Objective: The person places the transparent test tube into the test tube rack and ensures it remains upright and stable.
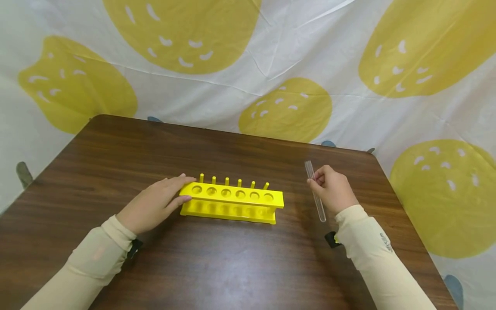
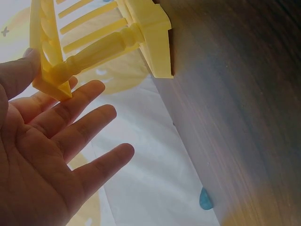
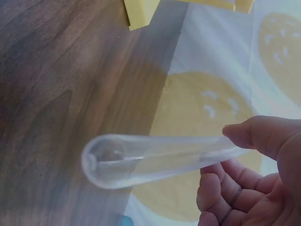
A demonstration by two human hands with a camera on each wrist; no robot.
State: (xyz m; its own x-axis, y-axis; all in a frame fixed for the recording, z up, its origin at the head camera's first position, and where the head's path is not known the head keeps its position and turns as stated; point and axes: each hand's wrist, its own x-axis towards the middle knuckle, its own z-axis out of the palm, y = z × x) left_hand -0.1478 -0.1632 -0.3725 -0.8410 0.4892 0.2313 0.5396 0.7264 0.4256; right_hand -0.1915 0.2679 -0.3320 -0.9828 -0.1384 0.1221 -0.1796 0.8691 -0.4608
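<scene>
A yellow test tube rack [image 1: 232, 196] stands upright on the table, with a row of round holes along its top and several pegs behind them. At its left end my left hand [image 1: 156, 202] holds the top plate between thumb and index finger, the other fingers extended in the left wrist view. To the right of the rack, my right hand [image 1: 332, 187] pinches a clear test tube [image 1: 318, 206] near its upper part. The tube's rounded end points down and slightly toward me; in the right wrist view the tube [image 3: 136, 160] looks see-through, with no contents visible.
The dark wooden table [image 1: 240, 267] has rounded far corners. Behind it hangs a white cloth [image 1: 217, 103] printed with yellow fruit shapes. Black straps or mounts show beneath both wrists.
</scene>
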